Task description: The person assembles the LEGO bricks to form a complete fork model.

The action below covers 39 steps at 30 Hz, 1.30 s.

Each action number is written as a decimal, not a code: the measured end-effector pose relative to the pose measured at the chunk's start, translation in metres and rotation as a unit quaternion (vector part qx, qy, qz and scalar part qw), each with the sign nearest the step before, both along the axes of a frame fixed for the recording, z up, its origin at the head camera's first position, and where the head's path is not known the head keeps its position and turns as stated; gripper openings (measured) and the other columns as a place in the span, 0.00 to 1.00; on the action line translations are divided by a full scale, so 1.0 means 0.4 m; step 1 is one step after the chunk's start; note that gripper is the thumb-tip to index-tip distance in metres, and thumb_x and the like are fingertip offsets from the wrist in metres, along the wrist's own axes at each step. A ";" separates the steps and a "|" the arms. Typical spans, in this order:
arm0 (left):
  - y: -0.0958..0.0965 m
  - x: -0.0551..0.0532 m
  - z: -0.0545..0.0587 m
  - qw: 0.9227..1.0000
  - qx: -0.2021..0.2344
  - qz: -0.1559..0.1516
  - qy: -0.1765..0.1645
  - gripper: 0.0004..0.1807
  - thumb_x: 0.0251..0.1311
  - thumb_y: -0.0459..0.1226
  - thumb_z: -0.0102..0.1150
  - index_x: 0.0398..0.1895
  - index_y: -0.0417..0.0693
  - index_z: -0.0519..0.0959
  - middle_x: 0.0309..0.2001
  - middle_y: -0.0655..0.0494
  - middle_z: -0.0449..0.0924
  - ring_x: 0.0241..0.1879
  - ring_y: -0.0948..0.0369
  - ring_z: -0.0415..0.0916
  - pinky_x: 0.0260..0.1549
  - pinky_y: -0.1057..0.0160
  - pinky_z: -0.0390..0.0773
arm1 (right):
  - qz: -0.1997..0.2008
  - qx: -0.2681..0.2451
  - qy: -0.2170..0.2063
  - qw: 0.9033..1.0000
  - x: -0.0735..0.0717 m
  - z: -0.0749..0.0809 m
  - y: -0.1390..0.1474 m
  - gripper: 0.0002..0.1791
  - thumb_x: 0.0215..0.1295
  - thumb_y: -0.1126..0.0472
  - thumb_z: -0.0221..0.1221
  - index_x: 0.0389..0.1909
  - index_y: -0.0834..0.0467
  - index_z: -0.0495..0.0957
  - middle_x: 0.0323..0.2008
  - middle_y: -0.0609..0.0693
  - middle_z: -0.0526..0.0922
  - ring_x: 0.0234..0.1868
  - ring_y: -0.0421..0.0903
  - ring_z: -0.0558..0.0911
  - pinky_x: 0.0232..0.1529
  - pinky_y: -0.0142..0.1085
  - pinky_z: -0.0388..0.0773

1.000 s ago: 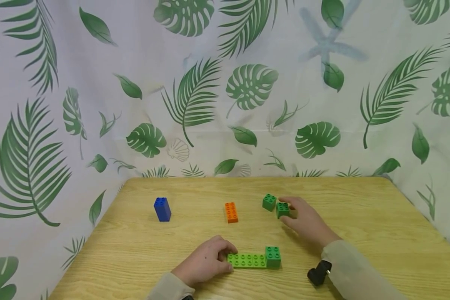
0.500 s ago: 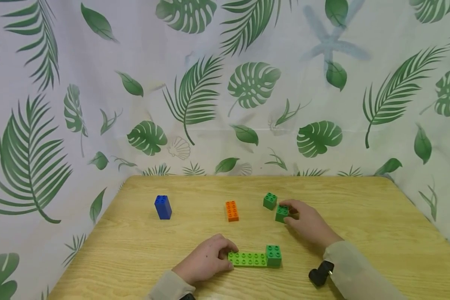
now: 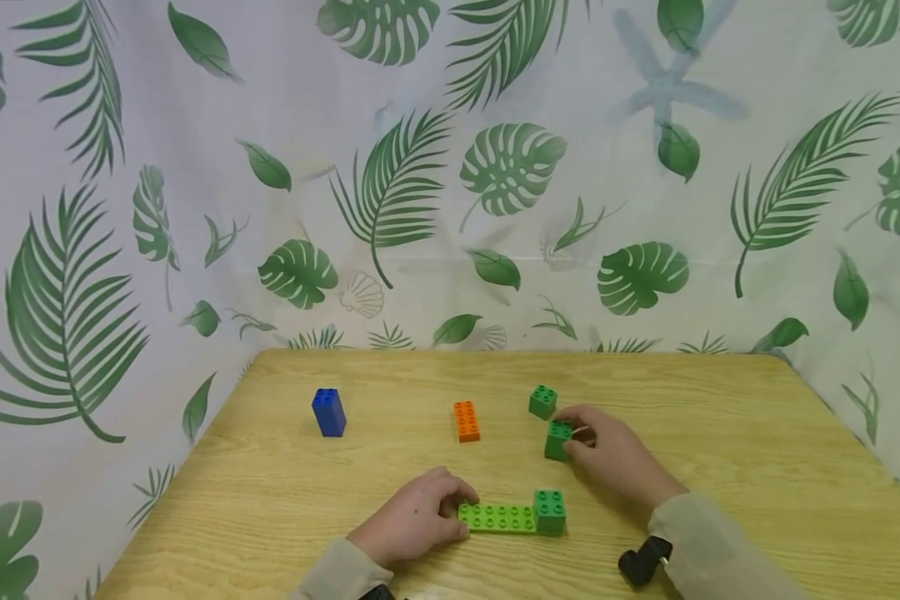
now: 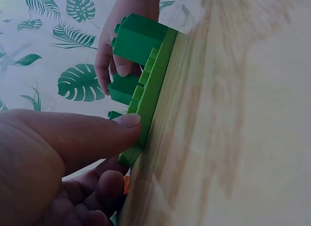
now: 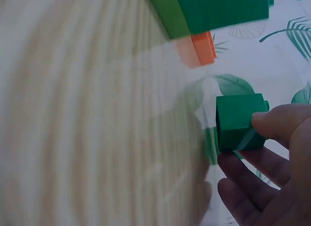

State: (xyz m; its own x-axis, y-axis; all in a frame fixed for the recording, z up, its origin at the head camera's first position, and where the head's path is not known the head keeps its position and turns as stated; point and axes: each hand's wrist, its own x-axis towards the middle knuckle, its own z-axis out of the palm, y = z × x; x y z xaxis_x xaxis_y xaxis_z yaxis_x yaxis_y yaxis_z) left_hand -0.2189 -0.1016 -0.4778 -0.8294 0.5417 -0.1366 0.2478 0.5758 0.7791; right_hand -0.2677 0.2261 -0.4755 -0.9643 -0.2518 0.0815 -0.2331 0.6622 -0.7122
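My left hand point(image 3: 418, 515) pinches the left end of a flat lime-green building-block strip point(image 3: 498, 518) between thumb and fingers. A green block point(image 3: 550, 512) with studs on top sits on the strip's right end. My right hand point(image 3: 613, 450) holds a second green block point(image 3: 557, 442) between thumb and fingertips, behind that right end. In the right wrist view this held green block point(image 5: 240, 121) shows its plain side, with the thumb on one face and fingers beneath. A third green block point(image 3: 543, 402) stands on the table just behind it.
An orange block point(image 3: 467, 422) lies on the wooden table point(image 3: 390, 467), left of the green blocks. Farther left stands a tall blue block point(image 3: 329, 412). A leaf-patterned cloth point(image 3: 420, 233) hangs behind the table.
My right hand has brought its green block nearer to me and slightly left, away from the third green block. The left hand keeps its grip on the lime-green strip.
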 end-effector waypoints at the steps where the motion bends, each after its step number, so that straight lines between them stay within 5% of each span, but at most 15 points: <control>1: 0.000 0.000 0.001 1.000 0.000 -0.001 0.000 0.15 0.61 0.39 0.71 0.50 0.62 0.83 0.39 0.65 0.74 0.37 0.64 0.72 0.38 0.64 0.73 | -0.001 -0.003 0.001 1.000 0.006 0.003 -0.005 0.22 0.73 0.59 0.60 0.65 0.49 0.74 0.56 0.51 0.80 0.55 0.52 0.81 0.55 0.53 0.77; 9: 0.001 -0.001 0.000 1.000 -0.001 -0.001 0.005 0.15 0.60 0.38 0.72 0.50 0.60 0.84 0.38 0.64 0.74 0.35 0.64 0.72 0.36 0.64 0.73 | 0.031 -0.025 0.045 0.998 0.061 0.032 -0.056 0.20 0.72 0.57 0.61 0.63 0.54 0.76 0.52 0.47 0.82 0.49 0.46 0.82 0.48 0.43 0.80; 19: 0.000 -0.002 0.002 1.000 0.001 -0.008 0.013 0.15 0.61 0.39 0.70 0.51 0.59 0.83 0.38 0.63 0.74 0.35 0.65 0.72 0.36 0.64 0.73 | 0.086 -0.074 0.021 0.993 0.132 0.056 -0.104 0.15 0.72 0.56 0.62 0.56 0.50 0.77 0.50 0.45 0.83 0.47 0.45 0.82 0.47 0.39 0.80; 27: -0.001 -0.002 -0.002 1.000 0.001 -0.009 0.014 0.15 0.61 0.39 0.71 0.51 0.60 0.83 0.38 0.63 0.74 0.35 0.65 0.71 0.36 0.64 0.73 | 0.121 -0.046 0.030 0.991 0.163 0.033 -0.128 0.12 0.71 0.52 0.64 0.52 0.45 0.79 0.48 0.37 0.82 0.47 0.39 0.82 0.49 0.40 0.80; 39: 0.001 -0.004 -0.005 1.000 -0.005 -0.010 0.016 0.15 0.61 0.39 0.70 0.51 0.60 0.83 0.38 0.64 0.74 0.36 0.64 0.71 0.36 0.64 0.73 | 0.109 -0.002 0.025 0.994 0.174 0.006 -0.140 0.14 0.68 0.51 0.66 0.51 0.37 0.77 0.49 0.30 0.80 0.52 0.37 0.79 0.54 0.46 0.77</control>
State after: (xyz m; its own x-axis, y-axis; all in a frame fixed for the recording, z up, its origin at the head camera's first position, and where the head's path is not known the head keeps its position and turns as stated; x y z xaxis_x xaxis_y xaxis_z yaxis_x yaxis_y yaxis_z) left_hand -0.2205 -0.1013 -0.4800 -0.8223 0.5573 -0.1152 0.2848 0.5783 0.7645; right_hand -0.1982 0.1702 -0.4731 -0.8820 -0.4532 0.1292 -0.4055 0.5902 -0.6980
